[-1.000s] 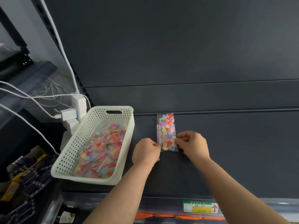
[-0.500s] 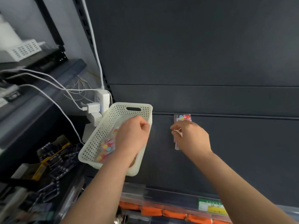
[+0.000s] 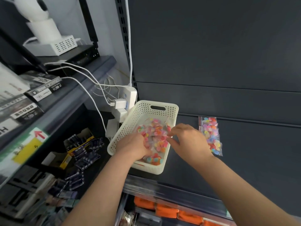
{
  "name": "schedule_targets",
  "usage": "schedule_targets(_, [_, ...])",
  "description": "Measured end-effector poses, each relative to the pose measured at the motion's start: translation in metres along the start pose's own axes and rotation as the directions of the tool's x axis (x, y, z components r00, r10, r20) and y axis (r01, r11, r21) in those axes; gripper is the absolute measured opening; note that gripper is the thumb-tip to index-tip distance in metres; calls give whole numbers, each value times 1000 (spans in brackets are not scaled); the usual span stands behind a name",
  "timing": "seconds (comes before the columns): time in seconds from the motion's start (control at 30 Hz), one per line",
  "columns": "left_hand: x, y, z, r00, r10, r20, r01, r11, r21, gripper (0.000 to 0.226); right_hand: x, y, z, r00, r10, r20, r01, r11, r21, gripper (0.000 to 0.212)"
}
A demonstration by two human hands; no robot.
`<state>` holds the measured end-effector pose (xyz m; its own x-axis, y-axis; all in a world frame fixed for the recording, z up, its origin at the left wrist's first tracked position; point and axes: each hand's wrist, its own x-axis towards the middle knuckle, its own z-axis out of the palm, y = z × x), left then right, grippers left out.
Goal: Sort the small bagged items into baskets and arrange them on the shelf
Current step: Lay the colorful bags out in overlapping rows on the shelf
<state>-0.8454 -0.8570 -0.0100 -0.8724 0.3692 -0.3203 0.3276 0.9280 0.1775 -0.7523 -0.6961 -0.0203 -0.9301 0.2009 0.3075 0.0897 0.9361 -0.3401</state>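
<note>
White perforated basket (image 3: 141, 111) sits on the dark shelf (image 3: 252, 160), and it's loaded with little clear bags (image 3: 156, 132) of bright buttons or beads in pink, orange, yellow and blue. Both hands are over it. Left hand (image 3: 135, 147) is down inside with its fingers curled into the pile, tips buried, so I honestly can't tell if it's got hold of a bag. Right hand (image 3: 189, 141) reaches in over the right wall, forefinger and thumb spread apart, tips touching the pile's edge. Just behind the right knuckles, a neat row (image 3: 211, 136) of the same bags lies flat on the shelf, outside the basket. Past the left fingers there's a white power strip (image 3: 128, 97) beside the basket, and a box of batteries (image 3: 81, 147) lower down.
</note>
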Motion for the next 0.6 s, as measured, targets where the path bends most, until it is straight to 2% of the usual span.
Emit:
schedule_targets(0.1, [-1,2,3,1000,26,-6,-26,1000,-3,21,-1,-2,-1,999,38,19,-38,999,-1,26])
schedule_targets(0.2, [-4,2,-4,994,76,-76,-84,991,-105,9,-3,-2,-2,996,77,53,-80,995,60,25])
schedule_targets(0.27, [-6,3,-11,977,107,-187,-155,952,-263,8,-5,-1,-1,991,116,74,-127,978,166,26])
schedule_targets(0.33, [-8,10,-16,958,103,-267,-227,841,-490,10,-8,2,-2,975,203,93,-222,916,333,28])
schedule_targets(0.4, [-8,23,-19,956,79,-283,-257,695,-672,7,-11,8,-5,938,305,168,-347,778,524,29])
schedule_targets(0.47, [-8,40,-17,970,50,-239,-227,550,-804,4,-16,15,-11,897,337,286,-435,564,701,30])
schedule_targets(0.53, [-9,57,-11,985,33,-171,-169,425,-889,4,-22,23,-19,871,331,362,-471,360,805,32])
schedule_targets(0.6, [-10,73,-2,992,49,-113,-123,355,-927,3,-29,32,-27,855,371,361,-472,271,839,26])
